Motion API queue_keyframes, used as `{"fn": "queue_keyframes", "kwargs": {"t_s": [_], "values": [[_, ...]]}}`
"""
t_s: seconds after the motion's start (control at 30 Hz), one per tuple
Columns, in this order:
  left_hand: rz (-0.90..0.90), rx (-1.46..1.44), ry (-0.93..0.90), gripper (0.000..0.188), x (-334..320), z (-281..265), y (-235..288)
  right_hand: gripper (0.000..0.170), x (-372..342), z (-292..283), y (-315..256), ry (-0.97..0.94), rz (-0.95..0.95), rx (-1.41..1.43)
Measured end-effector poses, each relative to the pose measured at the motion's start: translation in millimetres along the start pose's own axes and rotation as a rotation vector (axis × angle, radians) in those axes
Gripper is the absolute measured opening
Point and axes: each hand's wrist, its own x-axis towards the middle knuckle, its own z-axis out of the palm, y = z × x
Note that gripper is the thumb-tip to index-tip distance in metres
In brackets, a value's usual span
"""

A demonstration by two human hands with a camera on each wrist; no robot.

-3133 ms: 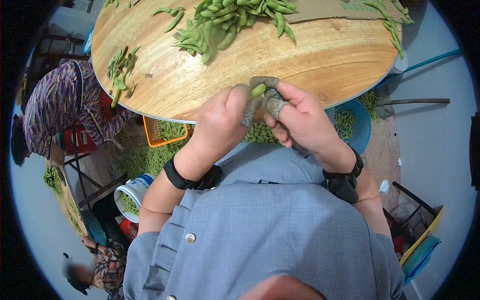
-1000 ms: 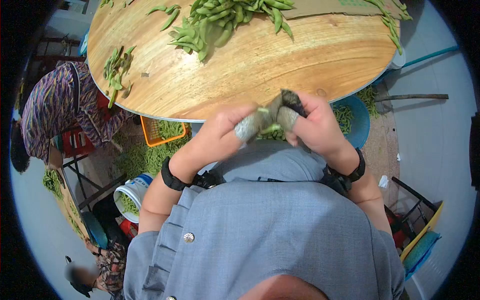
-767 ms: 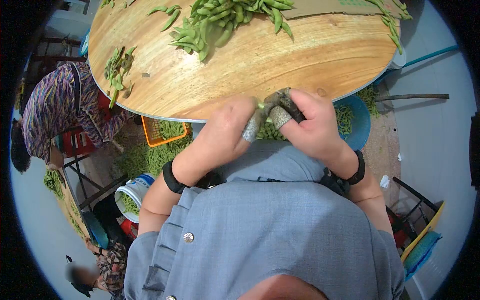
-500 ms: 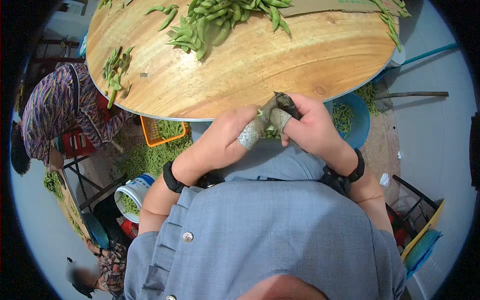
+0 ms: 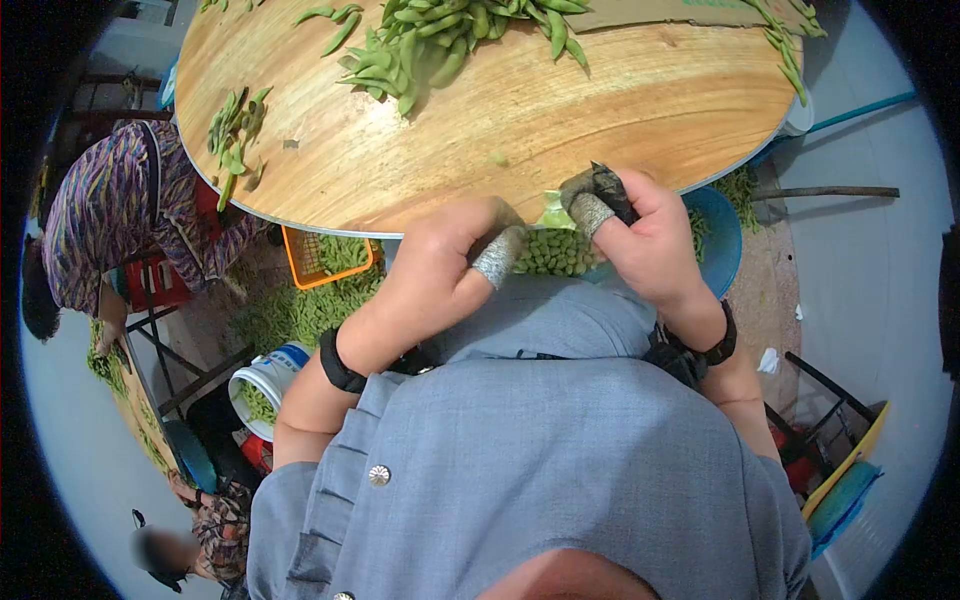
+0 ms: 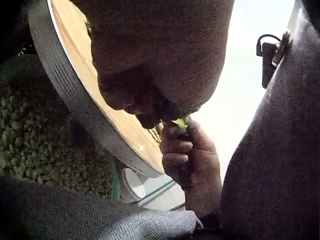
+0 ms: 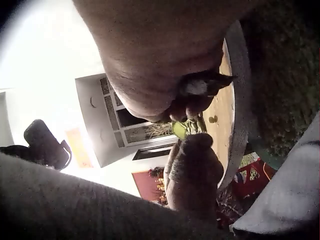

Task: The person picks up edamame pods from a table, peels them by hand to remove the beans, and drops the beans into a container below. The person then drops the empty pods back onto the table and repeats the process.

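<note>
In the head view my right hand (image 5: 645,235), its thumb and fingers covered in dark and grey wrapping, pinches a split pale-green pod (image 5: 553,210) at the table's near edge. My left hand (image 5: 445,255) is just left of it, fingers curled, with a gap to the pod and nothing visible in its grip. A blurred green bean (image 5: 498,158) shows over the wooden table (image 5: 600,125). Below the edge, between the hands, lie many shelled beans (image 5: 555,252). The right wrist view shows the pod (image 7: 181,130) close to my left fingertips.
A heap of pods (image 5: 430,40) is at the table's far side, beside cardboard (image 5: 660,14). Smaller pods (image 5: 235,135) lie at left. Below stand an orange basket (image 5: 330,280), a white bucket (image 5: 268,385) and a blue basin (image 5: 722,250). Two people are at left.
My hands, together half a second ago, have moved apart, the right one rightward with the pod. The pod shows more clearly, and a blurred bean has appeared over the table.
</note>
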Motion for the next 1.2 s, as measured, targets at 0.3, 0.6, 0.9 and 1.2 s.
{"fn": "queue_keyframes", "kwargs": {"t_s": [0.3,0.6,0.9,1.2], "values": [[-0.28,-0.632,0.075,0.024,-14,-11,3,0.02,24,8,-15,-0.262,0.124,-0.151],[-0.461,0.706,-0.493,0.019,-102,-74,-6,0.015,42,35,5,-0.206,-0.423,-0.992],[-0.05,-0.148,-0.081,0.033,-24,-69,95,0.021,92,-10,-15,0.358,-0.506,-1.031],[0.078,-0.642,0.04,0.047,-30,-38,110,0.026,111,-29,2,0.44,-0.37,-1.177]]}}
